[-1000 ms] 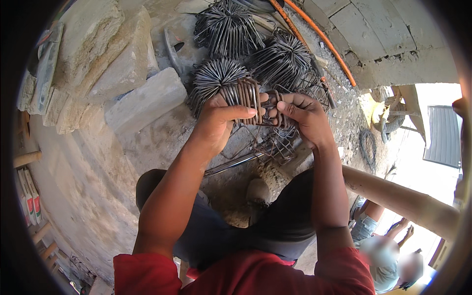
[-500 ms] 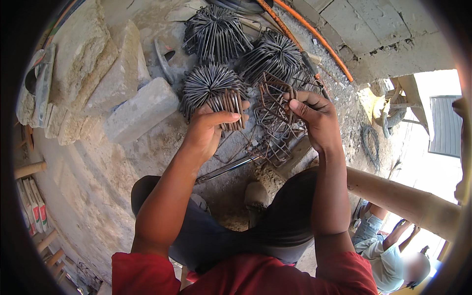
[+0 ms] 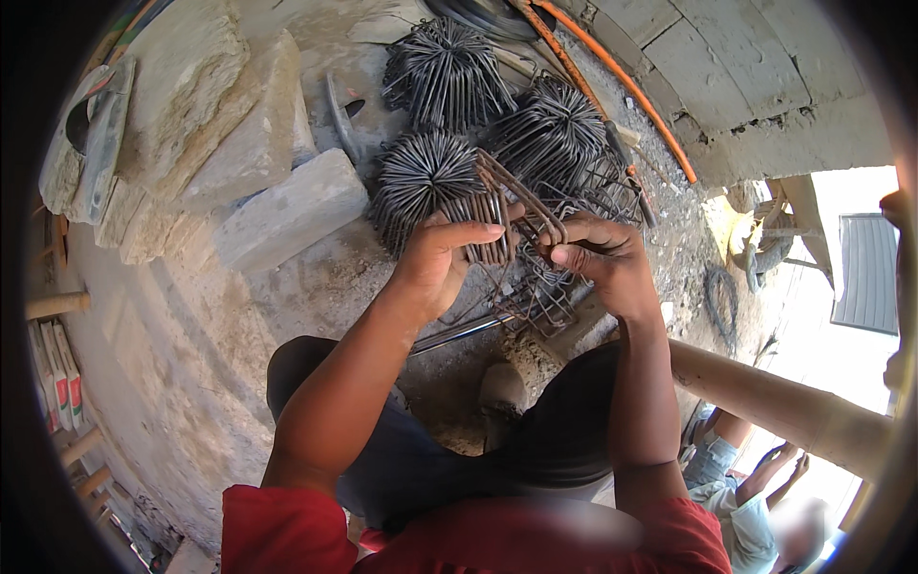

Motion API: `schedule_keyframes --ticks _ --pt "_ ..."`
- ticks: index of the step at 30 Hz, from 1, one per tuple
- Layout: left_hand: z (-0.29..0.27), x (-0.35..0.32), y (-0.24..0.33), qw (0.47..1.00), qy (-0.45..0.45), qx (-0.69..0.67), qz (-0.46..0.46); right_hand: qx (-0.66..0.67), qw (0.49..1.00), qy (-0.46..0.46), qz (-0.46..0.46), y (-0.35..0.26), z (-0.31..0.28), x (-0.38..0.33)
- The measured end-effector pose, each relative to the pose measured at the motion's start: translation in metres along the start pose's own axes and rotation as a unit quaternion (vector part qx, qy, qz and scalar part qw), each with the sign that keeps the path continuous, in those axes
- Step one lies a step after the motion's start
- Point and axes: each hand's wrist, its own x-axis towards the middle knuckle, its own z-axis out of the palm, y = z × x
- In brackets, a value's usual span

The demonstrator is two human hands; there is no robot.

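My left hand [image 3: 432, 266] is closed round a row of rusty rebar stirrups [image 3: 489, 241], thumb across their near side. My right hand [image 3: 604, 260] pinches one corner of several bent stirrups [image 3: 519, 184], whose far ends slant toward the left hand's row. The two sets nearly meet, and I cannot tell whether they touch. Just beyond my left hand stands a round bundle of grey stirrups [image 3: 417, 175]. Two more bundles [image 3: 448, 75] [image 3: 552, 126] stand farther off. Under my right hand lies a tangle of loose stirrups [image 3: 562, 304].
Rough stone slabs [image 3: 191, 105] and a concrete block [image 3: 292, 210] lie at the left. Orange pipes [image 3: 631, 100] run along the wall [image 3: 794, 124] at far right. A bamboo pole [image 3: 775, 397] crosses beside my right arm, with another person [image 3: 741, 507] beyond it. A metal bar [image 3: 459, 331] lies before my knees.
My right hand has lowered slightly, and its stirrups have swung left toward those in my left hand. The left hand has moved right and nearer, still gripping its row. The view has shifted slightly.
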Motion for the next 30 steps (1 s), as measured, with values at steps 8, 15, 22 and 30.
schedule_keyframes --ticks 8,15,22,30 --pt "-0.007 -0.003 0.01 0.999 -0.021 -0.013 0.025 -0.098 0.988 -0.12 0.001 0.006 0.008 0.003" --pt "-0.011 -0.003 0.011 1.0 -0.007 -0.002 0.02 0.056 0.994 -0.081 0.045 0.003 -0.004 0.009" --pt "-0.011 -0.005 0.003 0.992 -0.031 0.117 0.038 0.183 0.974 0.077 0.111 0.022 0.001 0.027" --pt "0.002 -0.01 -0.012 0.988 -0.107 0.105 -0.048 0.16 0.971 0.109 0.143 0.041 0.006 0.043"
